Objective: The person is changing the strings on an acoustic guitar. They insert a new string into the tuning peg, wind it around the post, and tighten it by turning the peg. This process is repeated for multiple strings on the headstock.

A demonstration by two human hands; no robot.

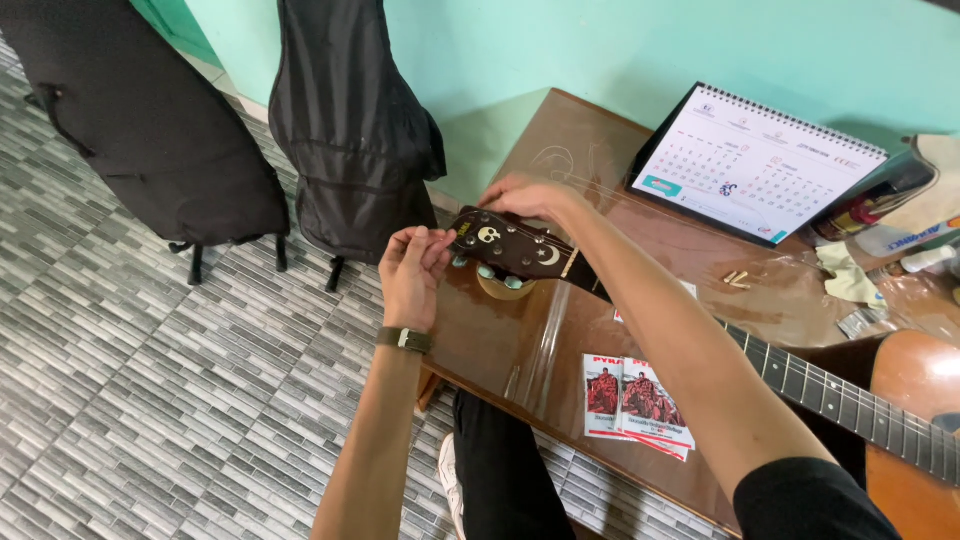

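Two hands on one guitar (860, 400), which lies flat across the brown table (560, 150). Long axis runs diag: body at lower right of view, neck (800, 380) going up-left, headstock (505, 245) pointing up-left and sitting near the table's left edge, floor side. Face up, strings up.

Risks, big to small:
- Guitar weight sits mostly on the table, but the head end looks propped on a tape roll (503, 288), only partly visible under it. If either hand pushes sideways, headstock could slide off the roll and knock the tabletop, or go over the edge toward the tiled floor (150, 400)
- Two black gig bags (350, 120) stand just beyond that edge; prob not in the way, but a swing of the neck would hit them
- Small pegs/pins (737, 278) lie loose on the table right of the neck, near the desk calendar (760, 165). Easy to sweep off w/ a forearm
- String packets (640, 400) near the table's front edge, beside the person's knee; could get brushed off

Grip: left hand (412, 275) at the near side of the headstock, thumb and forefinger pinched together on sth thin at the tuner area, can't tell if string end or tuner knob. Right hand (530, 197) curled over the far side of the headstock, fingers closed on its edge/tuners; exact contact hidden by the hand itself. If the pinch slips, a string end could whip loose; judgement only, tension not visible
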